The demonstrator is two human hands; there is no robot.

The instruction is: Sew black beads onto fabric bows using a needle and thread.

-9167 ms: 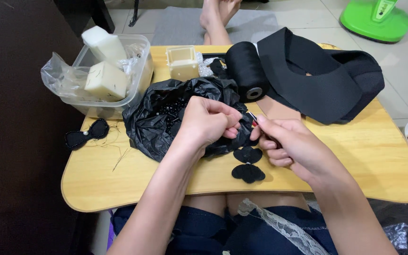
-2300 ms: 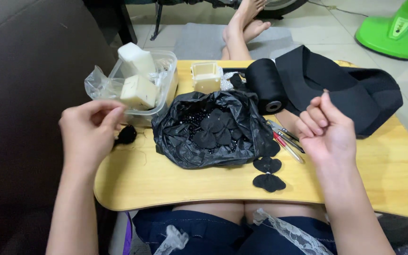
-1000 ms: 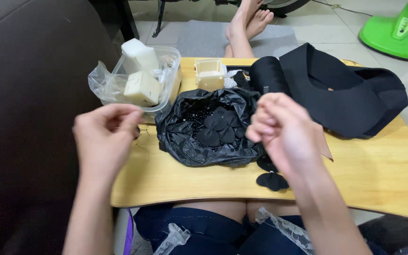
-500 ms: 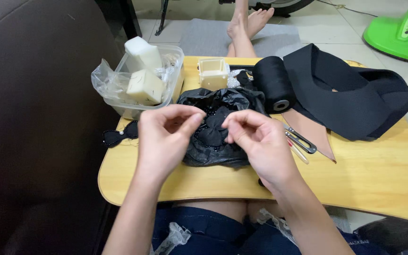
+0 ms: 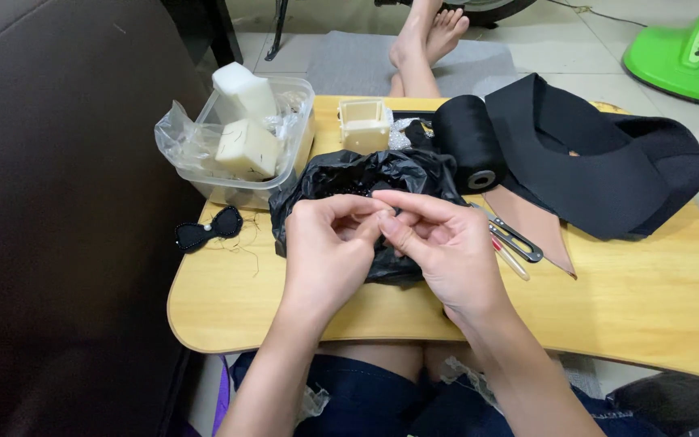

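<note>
Both hands met over the middle of the wooden worktop (image 5: 641, 299), just above a crumpled black plastic bag (image 5: 349, 174). The left hand (image 5: 329, 251) had thumb and forefinger pinched nearly shut, the right hand (image 5: 438, 243) likewise, fingertips touching or almost touching between them; whatever sat in either grip was too small to make out, poss. a needle, thread or bead, so it couldn't be told what was held. The bag lay open under the hands w/ small dark glinting bits inside. To the left, near the worktop edge, lay a finished black bow (image 5: 208, 229) w/ loose thread ends beside it. Behind the bag stood a clear plastic tub (image 5: 293, 154) w/ white foam blocks, a small cream box (image 5: 364, 123), a black thread spool (image 5: 469, 142) and a wide black fabric band (image 5: 608, 162). Right of the hands lay thread snips (image 5: 518, 240) on a brown leather-like piece (image 5: 531, 226). Risks, as a judgement: the tiny piece could slip from the pinch and vanish into the bag's dark folds, since black on black gives no contrast; a wrist brushing the bag could spill its contents off the front edge onto the lap; a sharp point, if one was held, could prick a fingertip w/ the hands that close; the bow sat close enough to the edge to be knocked off by a forearm
</note>
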